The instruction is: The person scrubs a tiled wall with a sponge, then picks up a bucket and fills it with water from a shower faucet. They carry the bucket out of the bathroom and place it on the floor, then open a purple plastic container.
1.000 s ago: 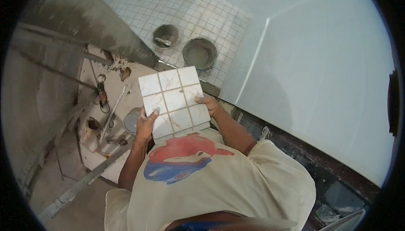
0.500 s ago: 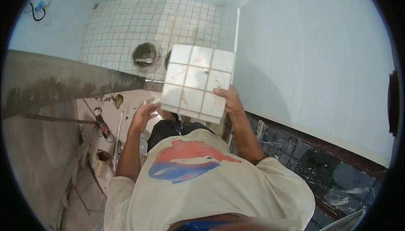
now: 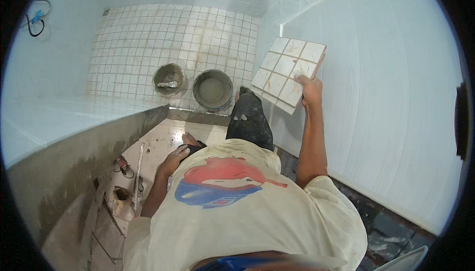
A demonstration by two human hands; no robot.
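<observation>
My right hand (image 3: pixel 310 90) grips the near right edge of a square white floor tile (image 3: pixel 288 68), its face scored into small squares. Its thumb lies on top. The tile's side edge looks layered, so more than one tile may be in the grip. The tile is held tilted beside the right-hand wall, past my raised right knee (image 3: pixel 250 115). My left hand (image 3: pixel 176 158) rests on my left thigh, fingers stretched out and holding nothing.
On the gridded tile floor (image 3: pixel 143 28) stand a bucket (image 3: pixel 157 88) with a trowel-like tool inside and a bucket of grey mix (image 3: pixel 213 89). A low threshold (image 3: pixel 200 116) crosses ahead. A half wall (image 3: pixel 89 145) borders the left; a red power tool (image 3: pixel 120 163) and an open bag (image 3: pixel 120 210) lie near it.
My right hand has carried the tile forward and right, away from my body. My left hand has come down onto my thigh. My right leg has stepped forward, and the second bucket is now uncovered.
</observation>
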